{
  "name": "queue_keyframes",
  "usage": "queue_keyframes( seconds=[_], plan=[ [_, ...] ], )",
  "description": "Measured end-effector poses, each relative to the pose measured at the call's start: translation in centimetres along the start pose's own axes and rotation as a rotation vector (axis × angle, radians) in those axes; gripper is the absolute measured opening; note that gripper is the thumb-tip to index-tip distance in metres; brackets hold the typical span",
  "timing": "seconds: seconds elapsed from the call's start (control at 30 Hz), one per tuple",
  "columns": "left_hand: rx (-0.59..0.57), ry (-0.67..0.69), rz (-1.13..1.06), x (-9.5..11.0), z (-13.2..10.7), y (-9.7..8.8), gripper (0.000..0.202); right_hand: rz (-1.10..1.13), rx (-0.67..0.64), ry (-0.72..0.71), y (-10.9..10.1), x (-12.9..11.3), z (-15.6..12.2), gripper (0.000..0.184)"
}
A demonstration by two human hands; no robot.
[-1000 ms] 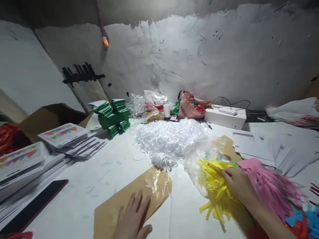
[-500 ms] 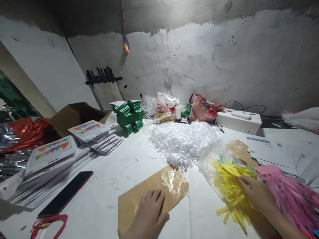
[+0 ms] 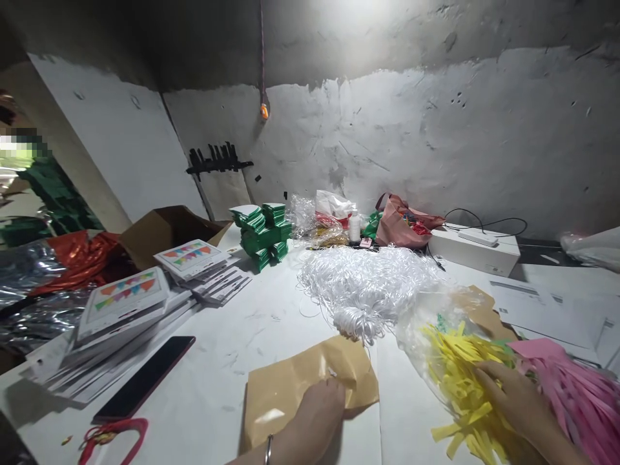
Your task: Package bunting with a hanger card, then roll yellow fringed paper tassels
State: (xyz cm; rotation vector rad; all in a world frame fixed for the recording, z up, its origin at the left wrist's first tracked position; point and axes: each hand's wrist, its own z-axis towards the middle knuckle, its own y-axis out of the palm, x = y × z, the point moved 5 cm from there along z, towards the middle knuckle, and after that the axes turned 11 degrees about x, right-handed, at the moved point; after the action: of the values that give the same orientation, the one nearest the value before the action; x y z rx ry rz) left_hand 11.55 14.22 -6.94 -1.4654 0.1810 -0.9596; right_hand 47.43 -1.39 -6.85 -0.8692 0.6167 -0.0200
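In front of me on the white table lies a brown paper envelope (image 3: 281, 400), crinkled and slightly raised at its far right end. My left hand (image 3: 322, 410), a metal bangle at its wrist, is closed on the envelope's paper; the fingertips are hidden. At the right, my right hand (image 3: 508, 391) has its fingers curled onto a bunch of yellow paper tassels (image 3: 458, 368). Pink tassels (image 3: 566, 381) lie just right of that hand. A clear plastic bag (image 3: 416, 329) is beside the yellow strips.
A pile of shiny white string (image 3: 372, 281) lies beyond the envelope. Stacked printed cards (image 3: 121, 303), a dark phone (image 3: 145, 381) and a red cord loop (image 3: 138, 439) are at left. Green bundles (image 3: 264, 239), a pink bag (image 3: 400, 223) and a white box (image 3: 479, 252) stand farther back.
My left hand has gone from lying flatter on the envelope to closed on its paper, which is now bent up. The right hand stays at the yellow tassels. The view has shifted slightly.
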Motion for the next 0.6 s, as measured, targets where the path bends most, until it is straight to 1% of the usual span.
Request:
queue_keyframes(
  seconds=[0.07, 0.13, 0.23, 0.3, 0.37, 0.4, 0.43, 0.5, 0.57, 0.6],
  plan=[
    [0.059, -0.062, 0.019, -1.1, 0.2, -1.9, 0.019, 0.001, -0.001, -0.008, 0.1, 0.4, -0.2, 0.033],
    [0.121, -0.119, 0.035, -3.0, 0.7, -5.2, 0.017, 0.000, 0.002, -0.007, 0.0, 0.9, -0.3, 0.032],
    [0.237, -0.220, 0.056, -7.4, 1.8, -11.9, 0.016, -0.005, 0.011, 0.008, -0.1, 1.4, -0.2, 0.033],
    [0.337, -0.330, 0.081, -10.5, 2.7, -16.5, 0.021, -0.002, 0.018, 0.020, -0.2, 1.5, 0.0, 0.033],
    [0.388, -0.387, 0.066, -12.6, 3.5, -20.1, 0.027, 0.007, 0.021, 0.032, -0.3, 1.3, 0.2, 0.033],
    [0.408, -0.397, 0.053, -13.2, 3.8, -21.4, 0.032, 0.011, 0.020, 0.036, -0.4, 1.2, 0.3, 0.033],
    [0.430, -0.399, 0.047, -13.3, 4.2, -22.5, 0.037, 0.015, 0.019, 0.038, -0.5, 1.0, 0.3, 0.032],
    [0.495, -0.385, 0.075, -12.4, 5.0, -24.1, 0.043, 0.025, 0.012, 0.036, -0.7, 0.6, 0.4, 0.032],
    [0.575, -0.331, 0.142, -10.3, 6.3, -24.5, 0.045, 0.032, 0.011, 0.027, -0.8, 0.3, 0.4, 0.032],
    [0.606, -0.283, 0.173, -8.8, 7.4, -24.1, 0.046, 0.032, 0.017, 0.020, -0.8, 0.2, 0.3, 0.032]
  ],
)
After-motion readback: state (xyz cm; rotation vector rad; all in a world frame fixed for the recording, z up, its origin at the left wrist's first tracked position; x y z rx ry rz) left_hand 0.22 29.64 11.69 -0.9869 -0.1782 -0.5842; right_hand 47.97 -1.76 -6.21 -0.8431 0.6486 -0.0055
